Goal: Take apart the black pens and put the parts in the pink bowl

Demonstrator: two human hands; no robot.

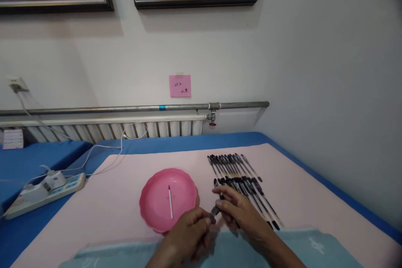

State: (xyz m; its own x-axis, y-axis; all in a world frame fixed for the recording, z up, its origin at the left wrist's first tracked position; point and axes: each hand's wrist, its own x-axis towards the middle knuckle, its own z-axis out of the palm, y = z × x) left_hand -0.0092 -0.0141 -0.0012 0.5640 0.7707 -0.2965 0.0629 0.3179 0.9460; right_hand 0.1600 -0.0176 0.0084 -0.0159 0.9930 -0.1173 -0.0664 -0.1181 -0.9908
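The pen [216, 210] sits between the two hands, just right of the bowl [147, 201] and above the near edge of the mat [298, 176]. Only a short dark and grey stretch of it shows in the gap between the fingertips; the rest is hidden by the fingers. The left hand [191, 227] pinches its nearer end, fingers closed round it. The right hand [239, 213] is closed on the farther part, thumb and forefinger on the barrel. The two hands almost touch.

Right behind the right hand lies a row of pens [241, 176], side by side on the mat, the nearest ones partly covered by the knuckles. In the pink bowl lies one thin white refill [170, 203]. A teal cloth [314, 246] lies under the wrists. Well off to the left, a power strip [47, 190] rests on the blue cover [25, 163]. A pink note [180, 86] is stuck on the wall above a pipe [125, 108].
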